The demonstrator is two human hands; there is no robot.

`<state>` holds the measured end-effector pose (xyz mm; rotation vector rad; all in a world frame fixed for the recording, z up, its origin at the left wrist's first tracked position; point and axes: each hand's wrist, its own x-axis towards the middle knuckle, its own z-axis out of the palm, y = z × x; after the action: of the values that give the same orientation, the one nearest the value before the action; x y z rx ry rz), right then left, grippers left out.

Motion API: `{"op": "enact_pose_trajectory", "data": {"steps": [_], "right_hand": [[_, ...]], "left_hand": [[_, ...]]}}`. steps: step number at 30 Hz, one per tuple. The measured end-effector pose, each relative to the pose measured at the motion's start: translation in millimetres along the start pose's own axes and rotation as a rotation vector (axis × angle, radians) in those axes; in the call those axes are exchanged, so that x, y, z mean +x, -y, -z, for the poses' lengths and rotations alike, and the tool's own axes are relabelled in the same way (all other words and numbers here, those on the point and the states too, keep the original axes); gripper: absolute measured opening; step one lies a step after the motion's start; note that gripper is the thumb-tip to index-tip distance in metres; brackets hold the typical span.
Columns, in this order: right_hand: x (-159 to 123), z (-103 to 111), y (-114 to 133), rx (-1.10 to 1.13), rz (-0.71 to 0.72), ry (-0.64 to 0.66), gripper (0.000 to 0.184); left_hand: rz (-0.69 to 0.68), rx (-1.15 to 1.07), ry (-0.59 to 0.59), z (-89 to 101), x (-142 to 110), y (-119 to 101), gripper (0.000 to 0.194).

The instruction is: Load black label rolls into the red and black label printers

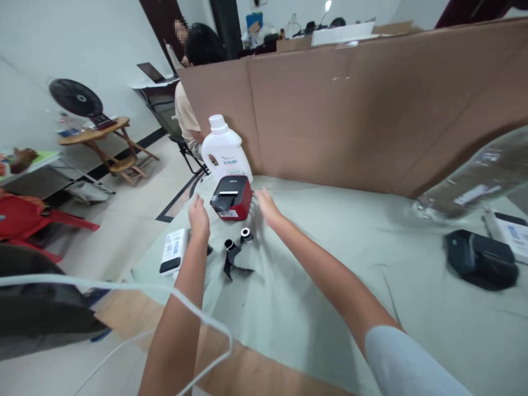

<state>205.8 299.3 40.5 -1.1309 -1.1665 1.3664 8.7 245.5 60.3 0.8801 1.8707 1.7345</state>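
Observation:
A red and black box-shaped device, seemingly a small label printer [246, 204], stands on the pale green cloth [313, 258]. My left hand [199, 218] is raised on its left side, fingers stretched out and a gap between. Across from it, my right hand [267, 207] reaches toward the device's right side with fingers extended, holding nothing; whether it touches is hard to tell. In front lie two small spools with a loose black ribbon [233, 257]. Beside my left forearm is a white box with a black end [173, 250]. A large white jug [226, 147] stands behind the device.
A tall cardboard sheet [330, 115] walls off the back. At right lie a dark device [480, 259], a white box [511, 234] and a clear plastic bag [474, 184]. A white cable [124, 285] crosses my left forearm. Behind the cardboard sits a person [187, 113].

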Motion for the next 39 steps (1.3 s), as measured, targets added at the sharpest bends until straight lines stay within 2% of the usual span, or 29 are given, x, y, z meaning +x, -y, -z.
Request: {"op": "enact_pose_trajectory", "data": {"steps": [2, 3, 4, 5, 7, 9, 10, 12, 14, 16, 19, 21, 22, 24, 26, 28, 31, 33, 36, 39], "right_hand": [[-33.4, 71.4, 4.5, -0.085, 0.026, -0.114, 0.073], [-54.6, 115.0, 6.2, -0.223, 0.111, -0.178, 0.069], [-77.9, 162.2, 7.8, -0.391, 0.206, -0.271, 0.066], [-102.1, 211.4, 9.5, -0.561, 0.286, -0.397, 0.065], [-147.5, 308.3, 13.7, -0.895, 0.37, -0.666, 0.07], [-180.6, 392.7, 19.4, -1.136, 0.307, -0.964, 0.087], [-190.6, 427.4, 22.3, -1.185, 0.204, -1.041, 0.094], [-197.7, 480.3, 27.4, -1.201, -0.04, -1.172, 0.108], [-192.3, 513.5, 29.8, -1.142, -0.29, -1.124, 0.123], [-181.8, 531.7, 30.0, -1.056, -0.426, -1.0, 0.127], [-168.0, 534.5, 31.2, -1.038, -0.458, -0.875, 0.116], [-161.6, 516.6, 36.0, -1.118, -0.449, -0.811, 0.105], [-158.7, 500.5, 39.9, -1.161, -0.426, -0.771, 0.099], [-151.6, 453.8, 49.0, -1.216, -0.327, -0.681, 0.088], [-141.6, 392.2, 57.3, -1.22, -0.193, -0.579, 0.084], [-128.9, 325.5, 62.0, -1.189, -0.123, -0.483, 0.085], [-109.3, 239.2, 59.7, -1.165, -0.162, -0.329, 0.082], [-99.4, 200.3, 52.7, -1.186, -0.223, -0.266, 0.082], [-92.0, 170.9, 39.3, -1.244, -0.272, -0.259, 0.083], [-92.1, 169.8, 30.9, -1.239, -0.295, -0.271, 0.088]], "left_hand": [[-0.3, 0.074, -0.045, -5.2, -40.9, -10.3, 0.05], [-0.428, 0.119, 0.002, -11.2, -67.8, -13.1, 0.051], [-0.52, 0.176, 0.125, -19.1, -97.4, -13.8, 0.05], [-0.594, 0.241, 0.306, -28.6, -128.2, -12.2, 0.048], [-0.741, 0.416, 0.778, -49.0, -187.2, -2.8, 0.048], [-0.874, 0.588, 1.125, -65.5, -233.9, 11.9, 0.052], [-0.938, 0.646, 1.239, -70.5, -251.0, 19.7, 0.054], [-1.037, 0.711, 1.351, -73.0, -273.1, 33.4, 0.059], [-1.085, 0.732, 1.369, -68.4, -282.6, 42.1, 0.062], [-1.094, 0.742, 1.358, -61.6, -285.2, 45.5, 0.065], [-1.088, 0.748, 1.352, -55.8, -285.5, 45.2, 0.066], [-1.084, 0.748, 1.353, -55.6, -285.9, 44.7, 0.066], [-1.085, 0.747, 1.352, -56.0, -286.2, 44.8, 0.066], [-1.087, 0.741, 1.348, -56.9, -286.6, 45.3, 0.066], [-1.09, 0.732, 1.346, -57.1, -286.7, 45.6, 0.065], [-1.087, 0.725, 1.346, -56.8, -286.4, 45.2, 0.066], [-1.076, 0.715, 1.339, -56.4, -286.0, 44.8, 0.066], [-1.07, 0.703, 1.335, -56.7, -286.7, 45.6, 0.065], [-1.061, 0.685, 1.338, -56.1, -289.2, 47.3, 0.064], [-1.041, 0.627, 1.35, -53.1, -288.4, 44.3, 0.065]]}}
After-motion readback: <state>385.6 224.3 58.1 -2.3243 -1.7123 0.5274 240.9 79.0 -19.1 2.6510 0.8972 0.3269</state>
